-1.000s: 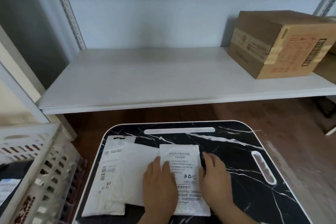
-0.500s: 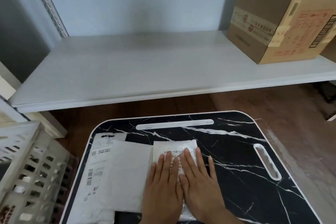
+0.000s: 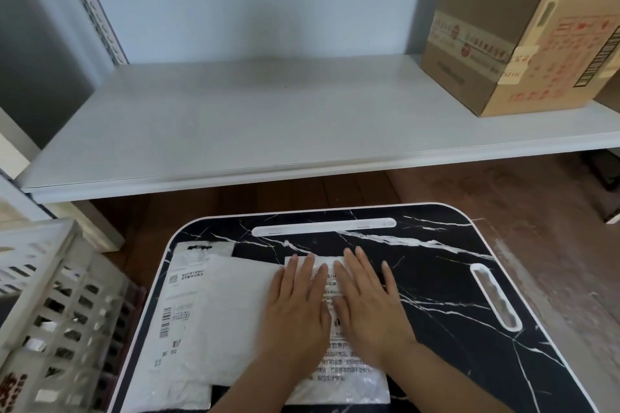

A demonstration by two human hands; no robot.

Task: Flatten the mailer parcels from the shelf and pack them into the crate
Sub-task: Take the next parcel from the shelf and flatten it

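Note:
Three white mailer parcels lie overlapping on the black marble table (image 3: pixel 436 278). The rightmost printed mailer (image 3: pixel 345 375) is on top. My left hand (image 3: pixel 297 305) and my right hand (image 3: pixel 367 298) press flat on it side by side, fingers straight and pointing away from me. A plain white mailer (image 3: pixel 235 318) lies to its left, partly under it. A labelled mailer (image 3: pixel 181 305) with a barcode sits furthest left, under the plain one. The white slatted crate (image 3: pixel 47 305) stands on the floor at the left of the table.
A white shelf (image 3: pixel 268 117) runs across in front of me, above the table's far edge. A brown cardboard box (image 3: pixel 516 43) sits at its right end. Brown wood floor (image 3: pixel 553 228) shows to the right of the table.
Both hands came together from the sides of the printed mailer and slid forward over it, flat, towards its far edge. The camera tilted slightly.

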